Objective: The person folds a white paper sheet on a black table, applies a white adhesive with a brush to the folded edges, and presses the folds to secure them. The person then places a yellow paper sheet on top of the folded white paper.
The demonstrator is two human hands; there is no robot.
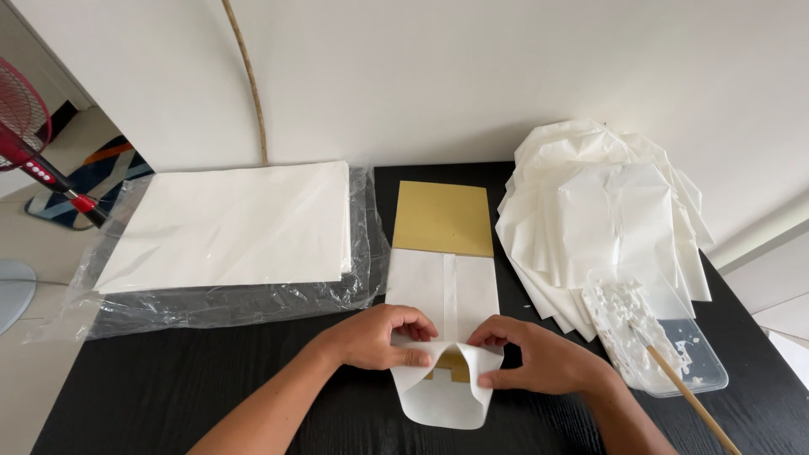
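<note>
A white paper sheet (444,291) is wrapped lengthwise around a flat mustard-yellow board (443,217) on the black table (168,388). The board sticks out past the sheet's far end. My left hand (375,335) and my right hand (539,358) each pinch one side of the paper's near end. There the paper curls open like a mouth (442,388), and a bit of yellow shows inside it.
A stack of white paper sheets (236,223) lies on clear plastic wrap (211,307) at the left. A fanned pile of folded white paper pieces (602,211) sits at the right. A clear tray of white paste (661,341) holds a wooden stick (687,392). A red fan (25,126) stands far left.
</note>
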